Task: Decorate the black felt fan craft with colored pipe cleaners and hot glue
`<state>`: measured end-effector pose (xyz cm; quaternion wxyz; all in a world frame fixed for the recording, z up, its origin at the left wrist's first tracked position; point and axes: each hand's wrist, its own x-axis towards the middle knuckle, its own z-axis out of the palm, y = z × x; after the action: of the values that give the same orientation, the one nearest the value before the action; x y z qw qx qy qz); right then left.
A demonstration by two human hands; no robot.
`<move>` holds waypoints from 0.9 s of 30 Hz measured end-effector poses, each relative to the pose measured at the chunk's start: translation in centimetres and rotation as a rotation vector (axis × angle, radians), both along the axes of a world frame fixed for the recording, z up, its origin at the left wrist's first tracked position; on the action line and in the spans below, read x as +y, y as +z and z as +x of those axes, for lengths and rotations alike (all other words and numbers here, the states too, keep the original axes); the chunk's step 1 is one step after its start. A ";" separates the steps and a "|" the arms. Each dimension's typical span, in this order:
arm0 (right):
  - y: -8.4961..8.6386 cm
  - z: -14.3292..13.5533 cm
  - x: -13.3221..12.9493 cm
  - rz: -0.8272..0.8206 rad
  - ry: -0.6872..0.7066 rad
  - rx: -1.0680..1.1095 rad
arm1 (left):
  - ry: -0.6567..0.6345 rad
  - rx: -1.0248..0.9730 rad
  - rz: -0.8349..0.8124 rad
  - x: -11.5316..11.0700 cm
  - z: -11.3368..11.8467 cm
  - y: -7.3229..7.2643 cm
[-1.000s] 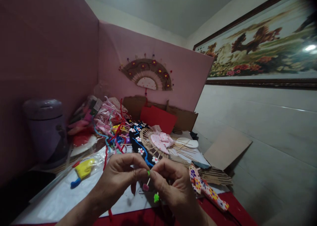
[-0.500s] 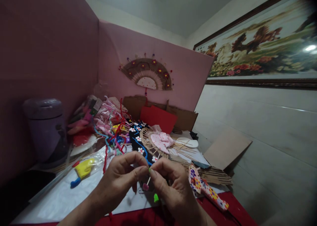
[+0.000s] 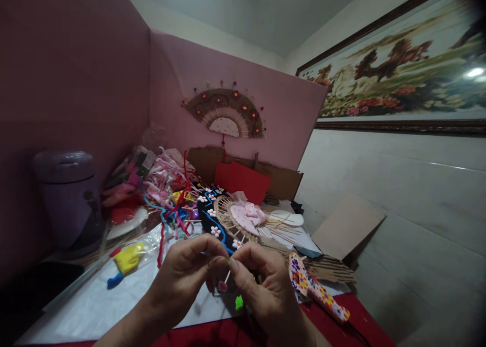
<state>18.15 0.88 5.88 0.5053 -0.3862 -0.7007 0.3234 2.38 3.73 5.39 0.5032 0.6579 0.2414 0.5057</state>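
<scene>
My left hand (image 3: 190, 273) and my right hand (image 3: 261, 281) meet at the lower centre, each with thumb and forefinger pinched on a tiny green piece (image 3: 229, 260). A thin pale stick (image 3: 227, 276) slants down from between the fingertips, with a pink lump (image 3: 222, 286) at its lower end. Below, a bright green lump (image 3: 239, 302) shows beside my right hand. Just behind the hands lies a black fan (image 3: 207, 225) with white flowers, blue trim and a spotted pink cloth (image 3: 248, 213) at its centre.
A patterned glue gun (image 3: 322, 296) lies at the right. Yellow clay (image 3: 129, 257) in plastic and a purple bin (image 3: 70, 205) are at the left. Fuzzy coloured strips (image 3: 167, 172) and red card (image 3: 246, 181) stand behind. A brown fan (image 3: 224, 101) hangs on the pink panel.
The hands stay together in almost the same place, with only slight finger movement. The view has shifted very slightly.
</scene>
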 end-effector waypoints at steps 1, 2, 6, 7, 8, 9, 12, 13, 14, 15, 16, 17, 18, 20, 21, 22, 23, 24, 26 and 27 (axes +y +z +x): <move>0.0 0.1 0.0 -0.024 0.008 0.025 | -0.005 -0.012 -0.009 0.0 0.0 0.0; -0.1 0.1 0.1 -0.055 0.022 0.056 | -0.009 -0.021 -0.015 0.0 0.0 0.0; 0.0 0.5 0.2 -0.164 0.082 0.154 | 0.008 -0.015 0.031 -0.1 0.0 0.1; 0.0 0.5 0.3 -0.189 0.090 0.163 | 0.021 0.013 0.071 -0.1 0.0 0.1; 0.1 0.6 0.3 -0.217 0.096 0.168 | 0.037 0.057 0.124 -0.2 -0.1 0.1; 0.1 0.6 0.3 -0.246 0.102 0.171 | 0.055 0.112 0.190 -0.2 -0.2 0.2; 0.2 0.7 0.5 -0.304 0.116 0.176 | 0.115 0.272 0.424 -0.1 -0.5 0.3; 0.2 0.7 0.5 -0.307 0.118 0.177 | 0.126 0.307 0.500 -0.1 -0.6 0.3; 0.2 0.7 0.6 -0.303 0.117 0.174 | 0.131 0.335 0.568 0.0 -0.6 0.3; 0.1 0.7 0.6 -0.297 0.113 0.169 | 0.131 0.363 0.623 0.0 -0.7 0.3; 0.0 0.7 0.7 -0.290 0.105 0.163 | 0.131 0.391 0.665 0.1 -0.7 0.3; 0.0 0.7 0.7 -0.286 0.098 0.154 | 0.131 0.420 0.697 0.1 -0.7 0.2; -0.1 0.6 0.8 -0.285 0.091 0.145 | 0.134 0.446 0.714 0.1 -0.7 0.1; -0.2 0.6 0.8 -0.292 0.082 0.132 | 0.150 0.482 0.716 0.1 -0.6 -0.2; -0.3 0.6 0.8 -0.298 0.081 0.127 | 0.160 0.490 0.707 0.1 -0.5 -0.4; -0.3 0.6 0.8 -0.304 0.081 0.122 | 0.167 0.495 0.693 0.1 -0.5 -0.5; -0.2 0.6 0.8 -0.310 0.081 0.116 | 0.175 0.500 0.680 0.2 -0.4 -0.7; -0.2 0.5 0.7 -0.311 0.079 0.111 | 0.185 0.507 0.673 0.2 -0.4 -0.8; -0.1 0.5 0.7 -0.297 0.076 0.095 | 0.199 0.540 0.680 0.3 -0.4 -1.0; -0.1 0.4 0.7 -0.282 0.073 0.087 | 0.209 0.561 0.693 0.3 -0.4 -1.0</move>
<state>18.57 1.59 5.81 0.4639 -0.4133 -0.6392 0.4532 1.96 4.06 4.41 0.1152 0.8710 0.2499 0.4070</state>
